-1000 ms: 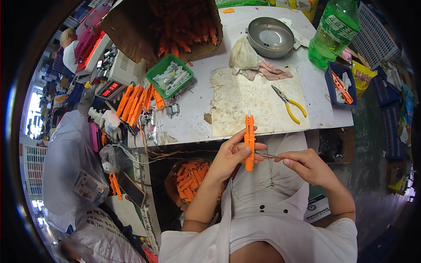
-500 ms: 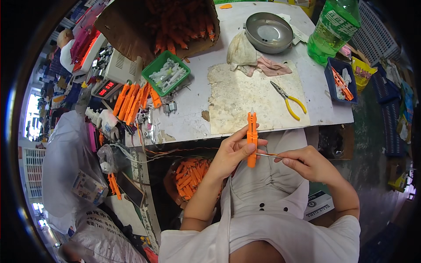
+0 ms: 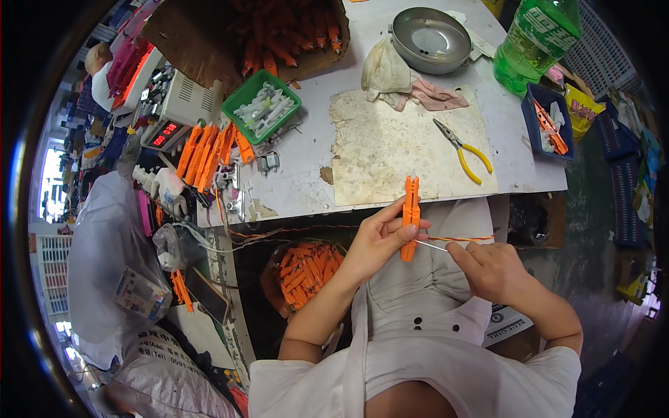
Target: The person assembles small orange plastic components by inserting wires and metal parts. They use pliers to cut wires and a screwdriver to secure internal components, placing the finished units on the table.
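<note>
My left hand (image 3: pixel 380 244) is closed around a long, narrow orange plastic casing (image 3: pixel 411 219), held upright just off the table's front edge, over my lap. A pale tip shows at the casing's top. My right hand (image 3: pixel 491 268) grips a thin metal-shafted tool (image 3: pixel 433 246). Its shaft reaches left to the casing's lower part, and its handle is hidden in my fingers. A twisted orange and yellow wire (image 3: pixel 460 239) runs from beside the casing to the right, just above my right hand's fingers.
Yellow-handled pliers (image 3: pixel 465 155) lie on a worn board (image 3: pixel 376 160). Around it are a metal bowl (image 3: pixel 431 42), a rag (image 3: pixel 387 70), a green tray (image 3: pixel 261 107) of white parts and a green bottle (image 3: pixel 536 45). Orange casings fill a box (image 3: pixel 188 42) and a lower container (image 3: pixel 306 275).
Both hands and the casing have shifted slightly right in the picture. My right hand has turned, its fingers curling further around the tool. The twisted wire now stretches clearly to the right.
</note>
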`<state>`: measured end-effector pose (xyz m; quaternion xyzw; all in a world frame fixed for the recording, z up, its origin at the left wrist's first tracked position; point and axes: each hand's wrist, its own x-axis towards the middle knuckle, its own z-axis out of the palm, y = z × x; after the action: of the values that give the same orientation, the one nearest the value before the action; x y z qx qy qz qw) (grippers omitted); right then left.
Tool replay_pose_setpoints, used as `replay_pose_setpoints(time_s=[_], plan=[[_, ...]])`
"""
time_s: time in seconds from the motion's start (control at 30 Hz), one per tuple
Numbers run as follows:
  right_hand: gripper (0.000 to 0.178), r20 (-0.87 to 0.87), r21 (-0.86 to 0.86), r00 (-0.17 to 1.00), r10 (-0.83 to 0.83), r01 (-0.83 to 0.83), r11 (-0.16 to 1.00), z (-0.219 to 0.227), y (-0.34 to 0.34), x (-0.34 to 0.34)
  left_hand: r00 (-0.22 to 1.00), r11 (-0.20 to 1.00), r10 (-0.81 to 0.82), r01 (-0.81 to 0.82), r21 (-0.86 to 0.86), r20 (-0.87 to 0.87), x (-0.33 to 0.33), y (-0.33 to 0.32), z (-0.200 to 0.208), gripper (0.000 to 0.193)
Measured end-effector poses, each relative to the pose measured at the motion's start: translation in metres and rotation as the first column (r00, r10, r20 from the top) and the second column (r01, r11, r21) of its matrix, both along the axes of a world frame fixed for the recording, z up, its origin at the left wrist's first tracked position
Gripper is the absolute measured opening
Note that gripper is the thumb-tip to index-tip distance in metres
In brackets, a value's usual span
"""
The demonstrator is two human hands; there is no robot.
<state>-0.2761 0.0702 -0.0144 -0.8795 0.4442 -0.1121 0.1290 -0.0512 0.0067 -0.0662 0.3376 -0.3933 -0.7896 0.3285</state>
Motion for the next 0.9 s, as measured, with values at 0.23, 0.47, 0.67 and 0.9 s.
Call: replay_pose_setpoints(time_s=[0.23,0.47,0.67,0.9], plan=[[0.027,0.369,0.089,0.929,0.001,-0.036,0.995,0.019,-0.029,-0.030,0.996,0.999,-0.001,0.006,0.054,-0.091,0.000,-0.005,0.010,0.061],[0.027,0.655,0.715,0.388,-0.648,-0.040,0.698,0.001,-0.057,-0.001,0.900,0.944,-0.311,0.329,0.008,-0.305,-0.024,0.008,0.015,0.052],[0.023,0.729,0.679,-0.010,-0.684,-0.119,0.725,-0.039,-0.052,0.007,0.929,0.997,-0.075,0.063,-0.044,-0.364,-0.015,0.009,-0.009,0.054],[0.023,0.649,0.756,-0.013,-0.760,-0.098,0.647,-0.054,-0.026,0.071,0.749,0.784,0.514,-0.608,-0.125,-0.418,-0.028,0.026,-0.012,0.070]])
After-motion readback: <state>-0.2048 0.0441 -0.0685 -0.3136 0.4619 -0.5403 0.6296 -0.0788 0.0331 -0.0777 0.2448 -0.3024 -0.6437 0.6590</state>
